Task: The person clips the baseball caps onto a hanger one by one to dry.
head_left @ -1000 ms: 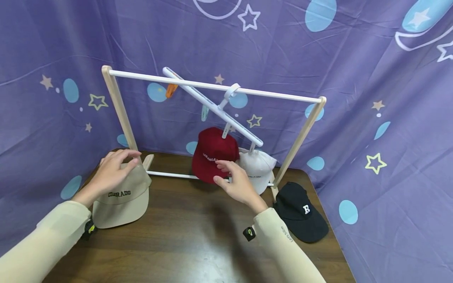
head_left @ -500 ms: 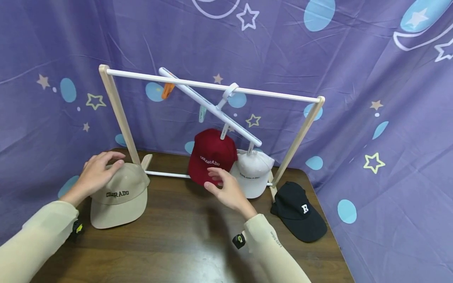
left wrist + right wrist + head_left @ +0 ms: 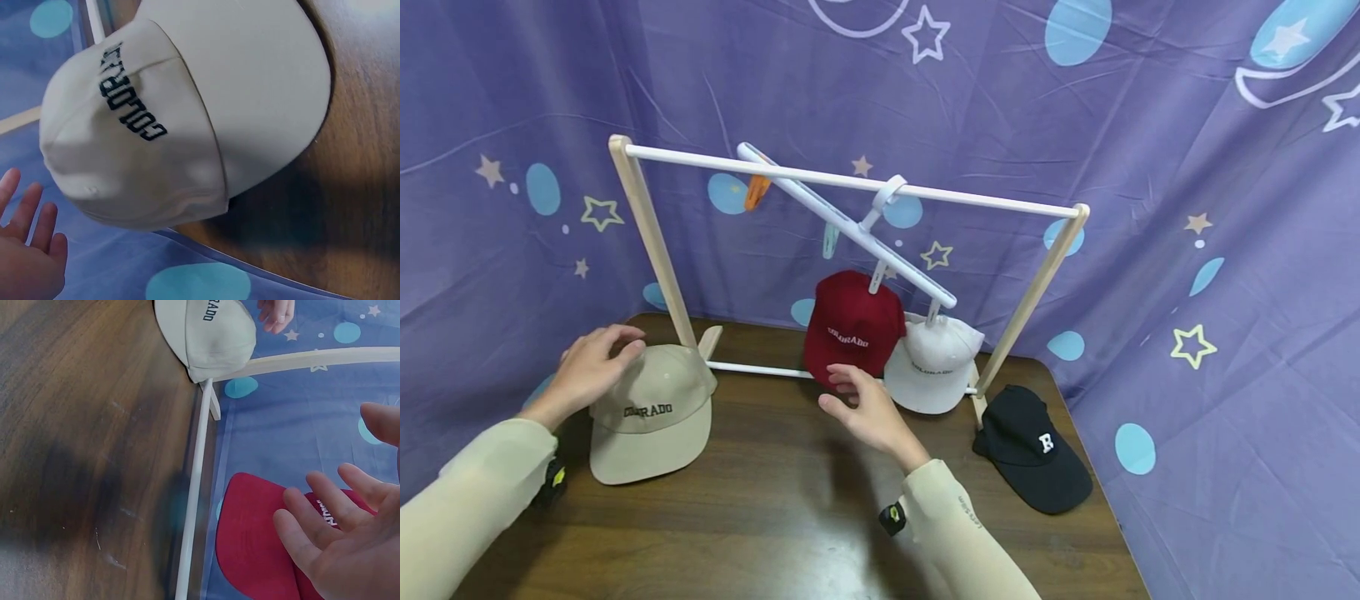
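My left hand [image 3: 593, 367] hovers at the upper left of a beige baseball cap [image 3: 658, 450] lettered COLORADO, its fingers loosely bent and holding nothing. In the left wrist view the fingers stand apart from the cap's crown [image 3: 137, 181]. My right hand [image 3: 868, 408] is in the air in front of a red COLORADO cap [image 3: 853, 312], also with relaxed fingers and nothing in them. That red cap hangs by a clip from a white hanger [image 3: 850, 225], and a white cap [image 3: 934, 367] hangs from the clip at the hanger's near end.
The hanger hooks over the white top bar [image 3: 1000, 201] of a wooden-legged rack. An orange clip [image 3: 757, 192] and a light teal clip [image 3: 830, 240] on it hold nothing. A black cap [image 3: 1033, 450] lies on the table [image 3: 760, 533] at the right. A purple curtain [image 3: 985, 100] stands behind.
Both hands have drawn leftward and slightly down, the left one uncovering more of the beige cap. The red and white caps sway a little on the hanger.
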The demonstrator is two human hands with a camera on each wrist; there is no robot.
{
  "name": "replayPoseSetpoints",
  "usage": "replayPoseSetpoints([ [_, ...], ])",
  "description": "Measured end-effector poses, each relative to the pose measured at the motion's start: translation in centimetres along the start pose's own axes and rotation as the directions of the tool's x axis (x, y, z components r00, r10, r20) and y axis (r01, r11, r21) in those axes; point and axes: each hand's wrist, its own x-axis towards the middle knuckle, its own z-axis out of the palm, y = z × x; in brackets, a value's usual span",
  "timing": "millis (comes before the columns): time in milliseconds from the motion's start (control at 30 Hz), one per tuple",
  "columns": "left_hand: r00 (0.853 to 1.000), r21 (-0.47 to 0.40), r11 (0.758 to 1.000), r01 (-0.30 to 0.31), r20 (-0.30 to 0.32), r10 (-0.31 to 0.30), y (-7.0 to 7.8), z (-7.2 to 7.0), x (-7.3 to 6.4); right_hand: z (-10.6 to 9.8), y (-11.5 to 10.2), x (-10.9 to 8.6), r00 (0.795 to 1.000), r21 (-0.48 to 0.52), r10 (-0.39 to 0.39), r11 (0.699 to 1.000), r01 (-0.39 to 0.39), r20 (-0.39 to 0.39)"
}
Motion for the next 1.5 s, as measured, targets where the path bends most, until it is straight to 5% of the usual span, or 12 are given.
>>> replayPoseSetpoints([
  [333,0.989,0.02,0.996,0.091,0.112,-0.093,-1.3,-0.4,0.0,0.7,0.0,0.1,0.999,0.014,0.029,0.999,-0.029,0.045],
  [700,0.949,0.013,0.984,0.177,0.264,-0.174,-2.3,-0.4,0.1,1.6,0.1,0.1,0.996,-0.052,0.045,0.998,-0.041,0.076],
  [933,0.941,-0.003,0.982,0.191,0.286,-0.182,-2.9,-0.2,-0.1,1.7,0.3,-0.1,0.994,-0.067,0.071,0.996,-0.066,0.082],
  [1200,0.961,-0.02,0.989,0.144,0.242,-0.135,-3.4,0.1,-0.6,1.8,0.3,0.0,0.992,-0.076,0.085,0.994,-0.078,0.092],
  [1500,0.936,-0.07,0.972,0.226,0.293,-0.197,-3.1,0.0,-0.9,2.1,-0.3,0.1,0.99,0.009,0.099,0.995,-0.1,0.104],
])
